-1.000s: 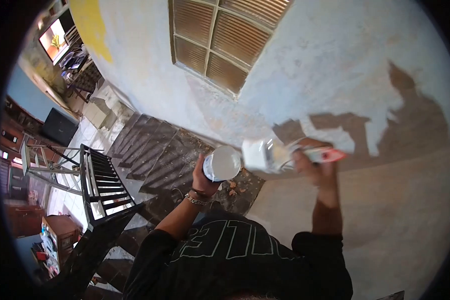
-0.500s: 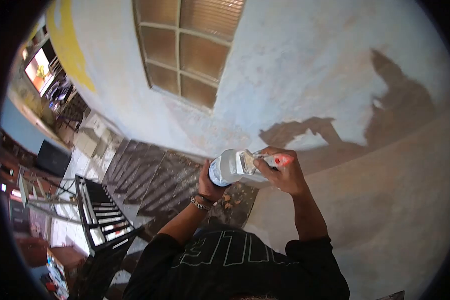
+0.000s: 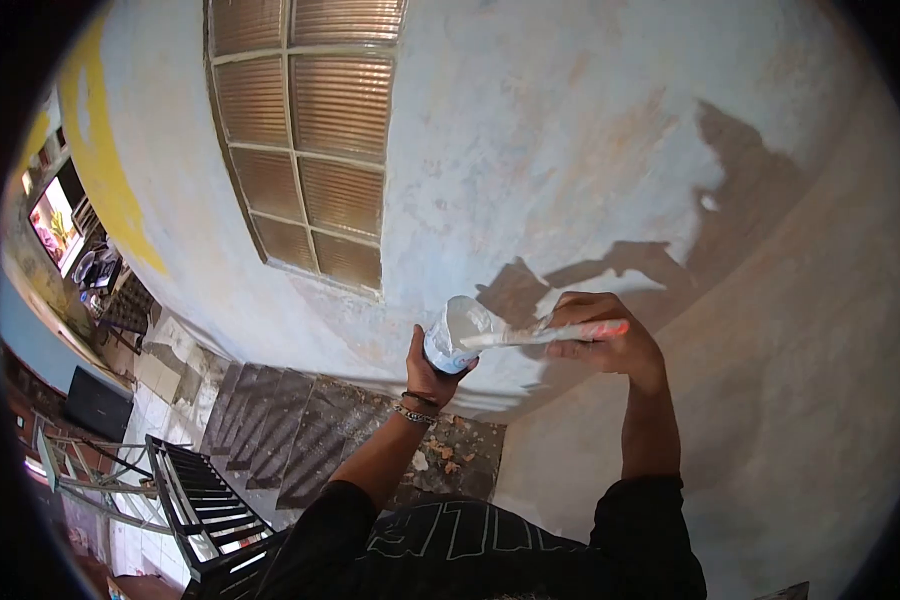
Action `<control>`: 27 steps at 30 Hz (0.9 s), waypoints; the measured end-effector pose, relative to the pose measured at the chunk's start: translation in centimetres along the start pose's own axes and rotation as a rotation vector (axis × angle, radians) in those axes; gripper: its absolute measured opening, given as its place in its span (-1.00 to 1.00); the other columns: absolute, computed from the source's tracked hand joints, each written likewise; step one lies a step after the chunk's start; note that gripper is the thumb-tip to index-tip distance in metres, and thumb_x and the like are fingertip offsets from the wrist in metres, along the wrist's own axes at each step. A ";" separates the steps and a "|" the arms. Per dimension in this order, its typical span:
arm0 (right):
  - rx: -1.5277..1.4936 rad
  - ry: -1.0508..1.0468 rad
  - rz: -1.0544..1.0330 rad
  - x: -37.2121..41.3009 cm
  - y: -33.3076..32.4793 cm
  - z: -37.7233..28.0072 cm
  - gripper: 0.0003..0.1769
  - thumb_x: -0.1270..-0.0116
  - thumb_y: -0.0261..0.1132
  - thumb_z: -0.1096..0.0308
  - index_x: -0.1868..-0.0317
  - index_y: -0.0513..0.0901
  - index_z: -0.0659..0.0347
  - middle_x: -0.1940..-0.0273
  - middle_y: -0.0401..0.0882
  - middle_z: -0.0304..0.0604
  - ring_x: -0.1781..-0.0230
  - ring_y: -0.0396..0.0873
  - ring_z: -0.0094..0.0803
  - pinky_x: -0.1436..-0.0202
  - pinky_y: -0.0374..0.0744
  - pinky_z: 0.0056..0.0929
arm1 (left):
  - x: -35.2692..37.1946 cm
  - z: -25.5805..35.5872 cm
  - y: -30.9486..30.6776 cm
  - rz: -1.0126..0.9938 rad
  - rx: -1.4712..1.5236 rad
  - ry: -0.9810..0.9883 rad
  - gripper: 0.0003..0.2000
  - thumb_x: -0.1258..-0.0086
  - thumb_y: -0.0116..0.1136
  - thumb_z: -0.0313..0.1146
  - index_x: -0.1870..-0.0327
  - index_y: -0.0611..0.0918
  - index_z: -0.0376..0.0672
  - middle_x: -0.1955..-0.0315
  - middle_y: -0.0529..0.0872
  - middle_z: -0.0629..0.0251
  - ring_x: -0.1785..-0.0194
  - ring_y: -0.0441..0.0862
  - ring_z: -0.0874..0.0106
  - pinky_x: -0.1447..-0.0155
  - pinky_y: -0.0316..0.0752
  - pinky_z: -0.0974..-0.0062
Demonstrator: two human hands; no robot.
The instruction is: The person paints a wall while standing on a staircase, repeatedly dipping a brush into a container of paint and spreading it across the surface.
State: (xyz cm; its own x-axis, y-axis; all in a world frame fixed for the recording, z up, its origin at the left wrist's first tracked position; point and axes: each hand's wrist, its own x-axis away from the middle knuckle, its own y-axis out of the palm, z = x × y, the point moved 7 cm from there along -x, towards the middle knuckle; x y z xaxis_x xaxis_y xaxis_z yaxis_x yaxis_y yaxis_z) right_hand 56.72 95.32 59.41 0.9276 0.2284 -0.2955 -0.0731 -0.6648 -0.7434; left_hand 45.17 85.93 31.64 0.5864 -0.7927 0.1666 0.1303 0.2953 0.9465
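Left hand [image 3: 428,372], centre of frame, wrapped around a small white paint container [image 3: 458,330], gripping it from below, open mouth tilted toward the wall. Bracelet [image 3: 413,411] on that wrist.

Right hand [image 3: 602,345], just right of centre, clenched on the handle of a paintbrush [image 3: 555,334]. Handle is white with a red end that sticks out to the right past the fingers. Brush lies roughly level, and its left end reaches the container's rim. Can't tell whether the bristles are inside the paint or only at the lip; that end is washed out white.

Both hands are held up close to the wall [image 3: 570,130], hands near each other, joined only by the brush. The wall is patchy: pale blue-white over most of the upper frame, bare tan plaster on the right and lower right. Shadows of arm and brush fall on the wall above the hands.

Window [image 3: 305,140] with ribbed glass panes, upper left. Yellow painted strip [image 3: 110,170] along the far left of the wall.

Stairs [image 3: 300,440] drop away at lower left, debris on the landing below the left wrist. Black metal railing [image 3: 205,510] at bottom left. Black shirt [image 3: 470,555] with outline lettering fills the bottom centre.
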 end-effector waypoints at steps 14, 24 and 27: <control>-0.161 0.093 0.775 1.1 -3.6 8.8 -0.84 -0.34 0.35 0.51 0.13 0.61 0.39 0.32 0.62 -0.22 0.40 0.58 -0.55 0.30 0.59 -0.54 | -1.3 0.0 1.1 -0.068 0.037 0.020 -0.34 -0.43 -0.16 0.32 -0.31 0.46 -0.01 -0.16 0.58 0.25 -0.16 0.53 0.21 -0.11 0.45 0.07; 0.450 -0.185 0.547 -1.6 -8.5 1.0 -0.81 -0.17 0.46 0.50 0.20 0.68 0.33 0.27 0.70 -0.06 0.31 0.67 -0.30 0.23 0.60 -0.38 | 5.8 3.2 -2.3 0.098 -0.025 0.082 -0.35 -0.43 -0.20 0.31 -0.35 0.44 0.05 -0.22 0.55 0.32 -0.24 0.49 0.20 -0.22 0.38 0.04; 0.449 -0.031 0.440 -2.7 -4.9 5.5 -0.73 -0.13 0.51 0.46 0.15 0.69 0.28 0.23 0.70 -0.05 0.25 0.68 -0.26 0.17 0.62 -0.34 | 8.5 4.3 -4.9 0.127 -0.062 0.121 -0.37 -0.43 -0.19 0.30 -0.34 0.46 0.07 -0.22 0.56 0.34 -0.26 0.49 0.23 -0.26 0.36 0.07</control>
State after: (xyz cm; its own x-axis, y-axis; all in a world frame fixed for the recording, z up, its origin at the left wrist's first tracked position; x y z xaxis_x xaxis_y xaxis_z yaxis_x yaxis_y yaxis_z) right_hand 52.56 101.88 60.57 0.7653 0.0262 -0.6432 -0.5984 -0.3391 -0.7259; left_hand 46.10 75.46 29.59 0.6927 -0.6780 0.2461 0.0953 0.4243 0.9005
